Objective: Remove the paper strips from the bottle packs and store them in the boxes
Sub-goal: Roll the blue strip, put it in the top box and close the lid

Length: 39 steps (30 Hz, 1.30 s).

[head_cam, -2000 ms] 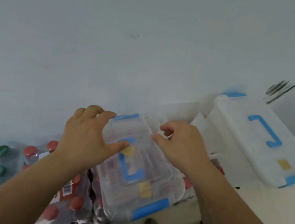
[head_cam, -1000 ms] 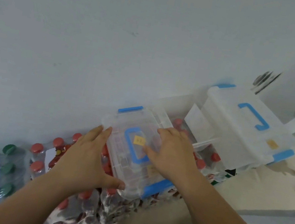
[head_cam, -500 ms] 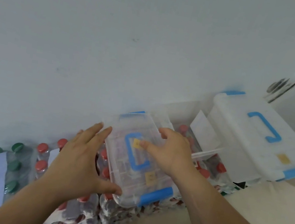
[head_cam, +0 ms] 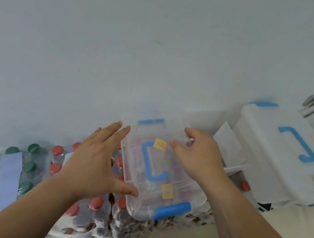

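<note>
Pale blank wall point(head_cam: 124, 39) fills the upper field; the work sits at its foot. Left hand point(head_cam: 98, 163): fingers straight and spread along the left side of the small clear box point(head_cam: 179, 188), thumb pressed to its near-left wall, so the hand is wide and encloses nothing. Right hand point(head_cam: 197, 157): fingers loosely bent over the far-right corner of the lid, thumb tip on the lid top; blurred, so I cannot tell whether it pinches the rim or only rests there. Change: two seconds back the box was tilted in the air between both hands; it now lies level on the red-capped bottle packs point(head_cam: 93, 212), and in the last half second the right hand has slid from mid-lid to that far corner. Lid on; near blue latch point(head_cam: 173, 211) appears down. Reading: box placed, hands letting go or shifting to open it; nothing can be stored until the lid comes off. Paper strip point(head_cam: 6, 172) with red characters lies on the green-capped pack point(head_cam: 28, 167) at left, not yet removed. Large white box point(head_cam: 268, 151) stands at right, lid on, well apart from both hands
</note>
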Each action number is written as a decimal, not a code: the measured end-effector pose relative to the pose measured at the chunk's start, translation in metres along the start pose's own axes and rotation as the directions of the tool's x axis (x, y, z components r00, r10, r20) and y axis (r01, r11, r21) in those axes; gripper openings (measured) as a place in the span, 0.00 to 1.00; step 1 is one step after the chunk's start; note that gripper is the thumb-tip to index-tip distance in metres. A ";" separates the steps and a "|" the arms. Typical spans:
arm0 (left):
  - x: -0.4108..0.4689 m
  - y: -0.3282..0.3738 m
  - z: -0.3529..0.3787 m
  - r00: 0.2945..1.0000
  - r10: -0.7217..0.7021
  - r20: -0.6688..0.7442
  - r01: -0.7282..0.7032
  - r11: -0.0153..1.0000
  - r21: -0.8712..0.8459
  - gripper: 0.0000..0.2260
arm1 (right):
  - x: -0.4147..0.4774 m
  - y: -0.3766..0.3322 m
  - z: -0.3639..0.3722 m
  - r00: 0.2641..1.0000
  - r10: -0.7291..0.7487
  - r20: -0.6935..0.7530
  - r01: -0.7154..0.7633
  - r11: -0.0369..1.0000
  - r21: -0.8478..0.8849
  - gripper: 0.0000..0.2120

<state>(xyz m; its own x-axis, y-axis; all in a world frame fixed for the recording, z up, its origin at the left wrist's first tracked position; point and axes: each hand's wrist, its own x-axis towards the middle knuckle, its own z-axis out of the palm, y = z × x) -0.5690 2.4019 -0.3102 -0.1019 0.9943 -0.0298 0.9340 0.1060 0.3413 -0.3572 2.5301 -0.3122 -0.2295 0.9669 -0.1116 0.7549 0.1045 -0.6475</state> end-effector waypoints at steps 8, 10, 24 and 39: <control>0.067 0.065 0.009 0.988 0.114 0.108 -0.113 0.994 -0.010 0.66 | 0.003 0.035 -0.061 0.994 0.071 -0.086 -0.074 0.997 -0.033 0.32; 0.090 0.079 0.016 0.978 0.142 0.153 -0.138 0.990 -0.037 0.66 | 0.011 0.048 -0.071 0.987 0.119 -0.105 -0.129 0.987 -0.099 0.32; 0.154 0.103 0.060 0.976 0.074 0.205 -0.124 0.962 0.242 0.67 | 0.060 0.074 -0.053 0.987 0.161 0.029 -0.130 0.880 -0.456 0.32; 0.161 0.116 0.057 0.948 0.152 0.281 -0.206 0.963 0.173 0.61 | 0.043 0.102 -0.029 0.995 0.099 0.024 -0.078 0.894 -0.441 0.39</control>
<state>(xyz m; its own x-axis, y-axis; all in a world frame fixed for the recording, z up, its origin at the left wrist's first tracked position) -0.4571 2.5747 -0.3288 0.1416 0.9603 -0.2405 0.9798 -0.1014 0.1722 -0.2722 2.5894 -0.3615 -0.1683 0.9667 -0.1929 0.9639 0.1204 -0.2374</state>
